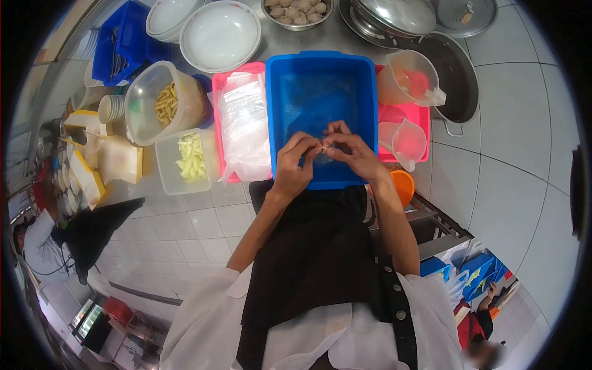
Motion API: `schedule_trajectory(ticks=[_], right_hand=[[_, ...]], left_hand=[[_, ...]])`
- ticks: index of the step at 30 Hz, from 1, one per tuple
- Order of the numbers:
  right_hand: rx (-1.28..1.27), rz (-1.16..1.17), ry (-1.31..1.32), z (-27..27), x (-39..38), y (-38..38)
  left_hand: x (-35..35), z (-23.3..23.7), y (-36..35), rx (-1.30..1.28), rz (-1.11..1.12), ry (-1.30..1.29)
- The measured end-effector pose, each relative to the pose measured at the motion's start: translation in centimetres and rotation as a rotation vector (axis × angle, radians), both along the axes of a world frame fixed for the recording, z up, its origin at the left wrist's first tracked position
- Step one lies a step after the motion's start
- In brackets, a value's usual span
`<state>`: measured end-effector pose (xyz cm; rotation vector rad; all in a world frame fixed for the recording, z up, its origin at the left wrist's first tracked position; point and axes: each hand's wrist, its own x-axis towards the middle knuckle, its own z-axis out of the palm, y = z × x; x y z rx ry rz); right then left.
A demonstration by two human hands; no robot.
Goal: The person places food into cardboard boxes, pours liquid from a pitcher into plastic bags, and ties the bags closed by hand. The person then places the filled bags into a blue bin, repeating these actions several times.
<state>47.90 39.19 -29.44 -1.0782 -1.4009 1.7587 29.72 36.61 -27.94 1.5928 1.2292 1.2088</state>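
— From the head view, what's between those hands?
— The left hand (295, 165) and right hand (356, 155) meet fingertip to fingertip. Both pinch a small translucent scrap (322, 154) over the near edge of the glossy rectangular blue tub (320, 86).
— And around it?
— At nine o'clock, crinkly clear bags (245, 123) lie in a pink tray (240, 68). At three, there are cloudy plastic jugs (412, 75).

The small pale thing (322, 154) pinched between the fingers of the left hand (293, 168) and right hand (359, 155) is too small and blurred to name. The blue tub (320, 86) hides most of the pink tray (402, 113). At the tabletop's far edge the frame cuts off the steel bowl (297, 13) and pot lid (394, 13).
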Motion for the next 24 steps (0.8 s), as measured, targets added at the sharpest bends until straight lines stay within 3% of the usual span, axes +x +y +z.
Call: schedule_trajectory(ticks=[2, 4, 7, 11, 13, 17, 19, 24], right_hand=[[-0.008, 0.040, 0.056, 1.1, -0.2, 0.0], [0.376, -0.093, -0.481, 2.3, -1.0, -0.2], [0.430, -0.199, -0.464, 1.9, -1.8, -0.7], [0.260, -0.148, -0.295, 1.5, -1.0, 0.3], [0.085, -0.006, -0.066, 1.6, -0.1, 0.9], [-0.036, -0.063, -0.027, 1.9, -0.5, 0.3], [0.236, -0.193, -0.526, 1.2, -1.4, -0.4], [0.166, -0.392, -0.521, -1.3, -3.1, -1.0]], left_hand=[[-0.1, 0.6, 0.0, 0.002, -0.022, -0.028], [-0.5, 0.9, 0.3, -0.089, -0.030, -0.032], [-0.4, 0.8, 0.9, -0.102, -0.025, -0.036], [-0.6, 0.6, 1.8, -0.098, -0.048, -0.030], [-0.5, 0.8, 1.8, -0.107, -0.080, -0.074], [-0.5, 0.1, 2.1, -0.125, -0.085, -0.034], [-0.3, -0.5, 2.1, -0.222, -0.018, 0.074], [1.1, -2.2, 1.6, -0.150, 0.121, 0.197]])
